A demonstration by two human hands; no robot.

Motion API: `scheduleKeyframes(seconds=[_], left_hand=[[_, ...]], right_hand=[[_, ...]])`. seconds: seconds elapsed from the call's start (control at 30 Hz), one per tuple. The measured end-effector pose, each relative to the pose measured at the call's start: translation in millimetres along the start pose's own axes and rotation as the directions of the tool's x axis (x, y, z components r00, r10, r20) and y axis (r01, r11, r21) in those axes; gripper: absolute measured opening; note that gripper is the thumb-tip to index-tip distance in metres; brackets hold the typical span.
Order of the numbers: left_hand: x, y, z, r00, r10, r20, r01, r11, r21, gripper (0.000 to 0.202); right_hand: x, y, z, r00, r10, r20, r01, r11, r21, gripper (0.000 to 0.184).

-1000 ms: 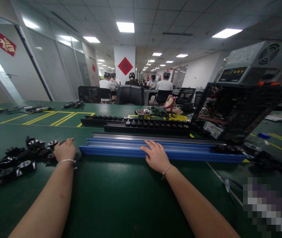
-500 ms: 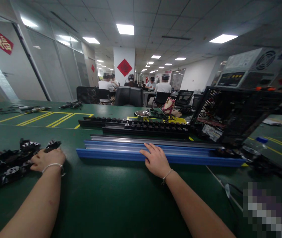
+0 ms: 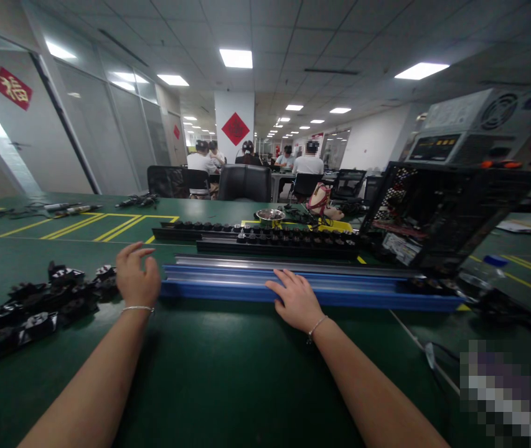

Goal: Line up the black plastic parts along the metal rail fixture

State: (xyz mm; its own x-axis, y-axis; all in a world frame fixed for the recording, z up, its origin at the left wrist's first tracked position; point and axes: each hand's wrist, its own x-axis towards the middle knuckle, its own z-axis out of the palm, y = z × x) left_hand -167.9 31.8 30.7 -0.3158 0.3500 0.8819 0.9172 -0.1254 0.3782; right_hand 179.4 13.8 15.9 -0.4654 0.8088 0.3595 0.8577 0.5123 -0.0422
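Observation:
My right hand (image 3: 297, 301) lies over the near edge of a long blue channel rail (image 3: 218, 291), its fingers stretched out and holding nothing. Just past the rail's left end, my left hand (image 3: 137, 275) is raised with thumb and fingers apart; nothing shows in it. Beside that hand, a heap of small black plastic parts (image 3: 38, 325) with shiny faces spreads to the left edge. Several dark round parts (image 3: 426, 285) sit in the blue rail's right end. Right behind the blue rail runs a grey metal rail (image 3: 246, 262).
Farther back, dark rails (image 3: 218, 244) carry rows of black round parts. An open computer case (image 3: 452, 211) with a power supply (image 3: 465, 118) on top stands at the right, near a blue-capped bottle (image 3: 493, 266). A metal dish (image 3: 269, 215) sits behind. People (image 3: 309, 163) sit in the background.
My left hand has moved right and up, away from the heap of black parts, and its fingers have spread. My right hand stays on the blue rail. The view has shifted slightly.

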Motion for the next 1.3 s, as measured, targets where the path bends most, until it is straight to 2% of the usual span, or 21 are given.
scheduleKeyframes(seconds=[0.07,0.13,0.17,0.2,0.23,0.27,0.3,0.33,0.37,0.43,0.47,0.5,0.53,0.6,0.73,0.87,1.07,1.3], left_hand=[[-11.0,25.3,7.2,0.989,0.103,0.102,-0.093,0.991,-0.097,0.021],[-25.1,52.5,11.8,0.942,0.236,0.240,-0.202,0.967,-0.158,0.021],[-32.1,65.2,12.8,0.908,0.294,0.299,-0.250,0.952,-0.178,0.022],[-38.5,76.5,13.0,0.856,0.353,0.379,-0.298,0.934,-0.197,0.025],[-44.2,85.9,12.7,0.804,0.399,0.440,-0.337,0.917,-0.214,0.027],[-49.0,93.2,12.2,0.770,0.423,0.478,-0.358,0.906,-0.225,0.029],[-52.8,98.3,11.8,0.738,0.438,0.513,-0.372,0.899,-0.233,0.031],[-55.9,101.4,11.6,0.712,0.450,0.539,-0.384,0.892,-0.239,0.033],[-58.2,102.7,11.9,0.689,0.459,0.561,-0.395,0.887,-0.241,0.035],[-61.1,101.7,13.6,0.646,0.468,0.603,-0.412,0.879,-0.240,0.038],[-62.0,100.3,14.7,0.627,0.466,0.624,-0.417,0.877,-0.237,0.040],[-62.7,98.8,15.9,0.611,0.461,0.644,-0.419,0.878,-0.231,0.041],[-63.0,97.4,16.9,0.597,0.454,0.662,-0.419,0.880,-0.225,0.041],[-63.3,95.5,18.4,0.577,0.439,0.689,-0.418,0.883,-0.213,0.041],[-63.1,94.9,19.4,0.556,0.429,0.713,-0.419,0.884,-0.205,0.040],[-63.4,94.0,20.2,0.558,0.432,0.709,-0.414,0.885,-0.213,0.040],[-62.6,93.5,19.3,0.547,0.432,0.717,-0.416,0.884,-0.216,0.039],[-62.1,93.2,19.8,0.559,0.444,0.701,-0.415,0.881,-0.227,0.034]], right_hand=[[0.2,1.5,-1.2,0.999,-0.017,-0.033,0.018,0.999,0.035,0.037],[0.4,8.8,-4.5,0.994,-0.017,-0.104,0.026,0.996,0.087,0.031],[0.0,15.5,-6.9,0.987,0.010,-0.163,0.008,0.994,0.111,0.029],[-1.1,24.7,-9.6,0.968,0.066,-0.240,-0.038,0.992,0.119,0.029],[-3.3,36.1,-12.4,0.933,0.151,-0.326,-0.119,0.986,0.118,0.029],[-6.9,49.5,-15.2,0.882,0.248,-0.401,-0.222,0.969,0.112,0.030],[-11.9,64.2,-17.6,0.811,0.353,-0.466,-0.343,0.933,0.108,0.031],[-18.4,79.7,-19.7,0.718,0.458,-0.524,-0.476,0.872,0.111,0.034],[-26.0,95.1,-21.2,0.598,0.553,-0.581,-0.602,0.788,0.131,0.039],[-42.6,122.8,-23.3,0.384,0.674,-0.631,-0.759,0.619,0.200,0.050],[-50.3,134.1,-24.0,0.295,0.714,-0.635,-0.801,0.547,0.244,0.055],[-57.0,143.2,-24.6,0.240,0.741,-0.627,-0.823,0.498,0.274,0.059],[-62.3,150.0,-25.0,0.224,0.759,-0.611,-0.833,0.475,0.285,0.062],[-68.3,157.5,-25.7,0.237,0.788,-0.568,-0.844,0.457,0.282,0.065],[-68.5,157.9,-25.4,0.227,0.811,-0.539,-0.858,0.428,0.283,0.059],[-66.7,157.1,-23.0,0.213,0.793,-0.571,-0.859,0.430,0.277,0.054],[-66.3,160.6,-20.2,0.234,0.767,-0.598,-0.845,0.465,0.266,0.044],[-65.2,157.6,-22.4,0.203,0.788,-0.582,-0.848,0.438,0.297,0.039]])
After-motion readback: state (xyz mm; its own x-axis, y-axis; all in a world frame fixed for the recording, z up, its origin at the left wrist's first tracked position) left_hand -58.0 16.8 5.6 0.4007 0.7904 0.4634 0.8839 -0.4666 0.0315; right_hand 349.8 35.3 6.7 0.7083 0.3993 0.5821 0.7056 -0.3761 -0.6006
